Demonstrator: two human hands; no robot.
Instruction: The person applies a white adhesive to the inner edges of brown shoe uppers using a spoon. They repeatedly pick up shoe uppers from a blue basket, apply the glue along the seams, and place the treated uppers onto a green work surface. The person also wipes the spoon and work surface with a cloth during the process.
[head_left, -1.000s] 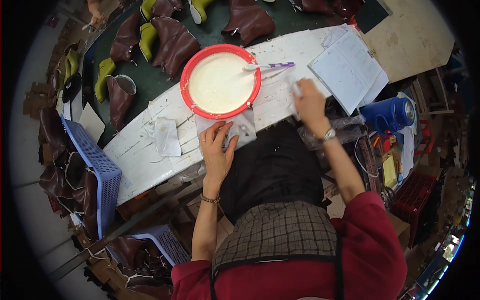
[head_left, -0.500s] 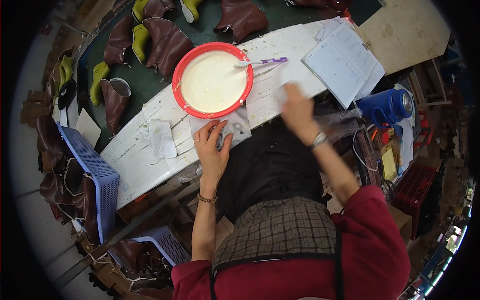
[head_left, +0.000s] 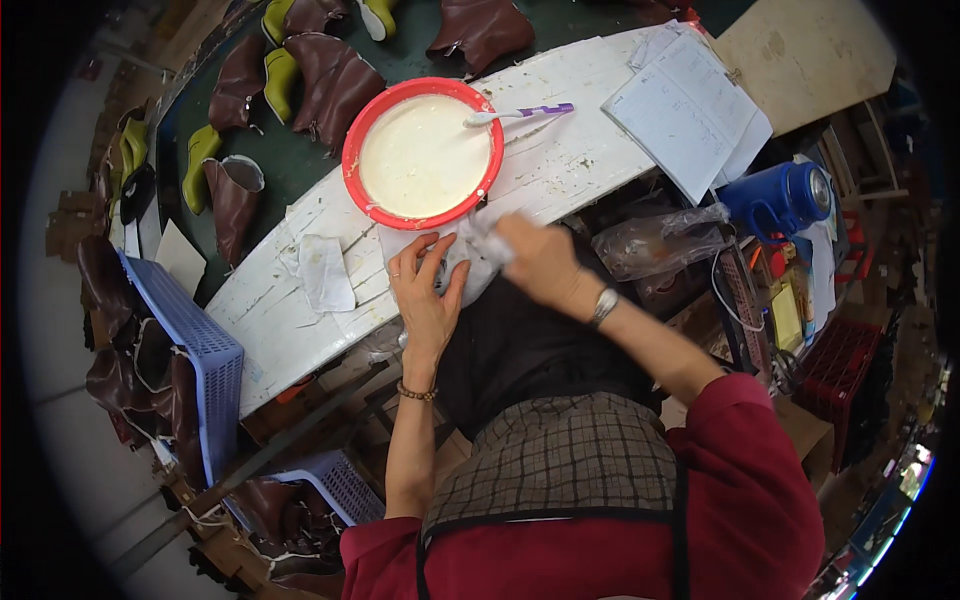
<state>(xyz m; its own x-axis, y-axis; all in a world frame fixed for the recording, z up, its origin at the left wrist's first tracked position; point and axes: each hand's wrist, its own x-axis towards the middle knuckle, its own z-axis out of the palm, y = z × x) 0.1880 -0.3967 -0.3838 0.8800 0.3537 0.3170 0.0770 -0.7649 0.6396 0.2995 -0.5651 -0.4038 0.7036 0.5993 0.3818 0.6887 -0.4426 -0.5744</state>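
Hands meet over a white cloth (head_left: 470,262) at the near edge of the white-painted counter (head_left: 560,150), just on the near side of a red basin (head_left: 365,140) holding pale cream liquid. The left hand (head_left: 425,295) lies flat with fingers spread, pressing the cloth down where it drapes over the counter's edge onto a dark piece of material (head_left: 520,350) in the person's lap. The right hand (head_left: 535,262) is blurred, its fingers closed in a pinching grip on the cloth's right end. A toothbrush (head_left: 520,113) with a purple handle rests across the basin's far right rim. Left of the hands a second crumpled rag (head_left: 322,272) lies on the counter, with bare planking around it. Papers (head_left: 690,110) overhang the counter's right end, and just beyond it stand a blue jug (head_left: 780,200) and a clear plastic bag (head_left: 655,240). Brown boot uppers (head_left: 335,80) with yellow-green lasts crowd the dark green surface on the far side. A blue plastic crate (head_left: 190,350) stands off the counter's left end, hemming that side.
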